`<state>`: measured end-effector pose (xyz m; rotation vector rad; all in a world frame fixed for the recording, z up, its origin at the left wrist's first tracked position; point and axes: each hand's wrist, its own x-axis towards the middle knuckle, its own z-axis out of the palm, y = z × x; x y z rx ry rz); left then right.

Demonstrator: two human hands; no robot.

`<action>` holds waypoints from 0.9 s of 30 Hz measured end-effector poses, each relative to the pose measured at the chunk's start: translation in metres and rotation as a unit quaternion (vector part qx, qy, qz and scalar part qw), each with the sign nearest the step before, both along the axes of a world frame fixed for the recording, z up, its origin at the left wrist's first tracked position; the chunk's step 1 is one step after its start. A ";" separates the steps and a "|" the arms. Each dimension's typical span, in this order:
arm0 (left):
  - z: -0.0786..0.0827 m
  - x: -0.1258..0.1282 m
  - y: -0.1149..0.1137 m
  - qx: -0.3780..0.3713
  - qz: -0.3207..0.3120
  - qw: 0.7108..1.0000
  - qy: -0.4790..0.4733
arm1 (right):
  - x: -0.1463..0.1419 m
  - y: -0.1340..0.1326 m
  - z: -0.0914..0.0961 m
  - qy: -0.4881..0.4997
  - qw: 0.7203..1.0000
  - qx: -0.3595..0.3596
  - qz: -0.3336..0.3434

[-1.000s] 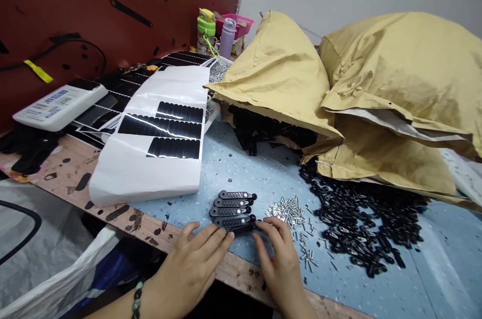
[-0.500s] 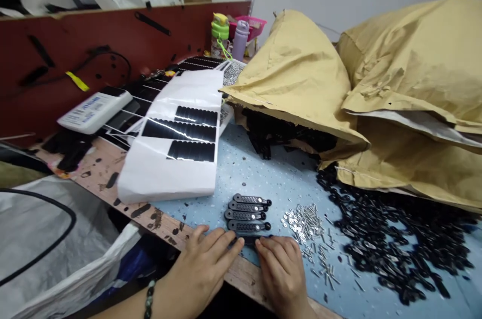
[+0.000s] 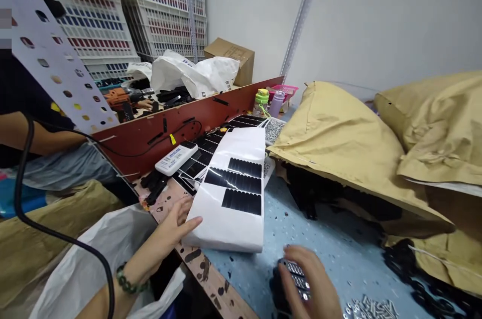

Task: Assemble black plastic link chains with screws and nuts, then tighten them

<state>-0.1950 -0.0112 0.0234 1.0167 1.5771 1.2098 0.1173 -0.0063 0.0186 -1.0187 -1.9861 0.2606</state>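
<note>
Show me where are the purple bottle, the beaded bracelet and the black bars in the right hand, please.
purple bottle (image 3: 276,104): head view, on its body.
beaded bracelet (image 3: 126,281): head view, on the beads.
black bars (image 3: 295,270): head view, on the holed face of the top bar.

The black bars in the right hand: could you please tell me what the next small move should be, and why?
Probably the left hand should take the white sheet of black strips, since its fingertips are at that sheet's edge while the right hand holds the black bars.
</note>
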 end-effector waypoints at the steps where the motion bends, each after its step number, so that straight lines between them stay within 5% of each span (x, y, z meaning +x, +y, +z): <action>1: 0.004 -0.001 0.002 -0.036 -0.044 0.996 -0.073 | -0.016 0.014 0.007 -0.007 1.000 -0.001 0.017; 5: 0.012 0.008 0.003 -0.123 -0.095 0.950 -0.272 | -0.072 0.060 0.013 -0.107 0.992 -0.003 0.066; 8: 0.011 0.013 0.009 -0.139 -0.111 0.929 -0.325 | -0.092 0.077 0.006 -0.176 0.981 -0.024 0.074; 19: 0.007 0.007 0.025 -0.149 -0.135 0.930 -0.307 | -0.110 0.093 0.021 -0.265 0.953 -0.037 0.141; 27: 0.009 -0.006 0.029 -0.166 -0.167 0.935 -0.265 | -0.115 0.097 0.016 -0.214 0.954 -0.094 0.186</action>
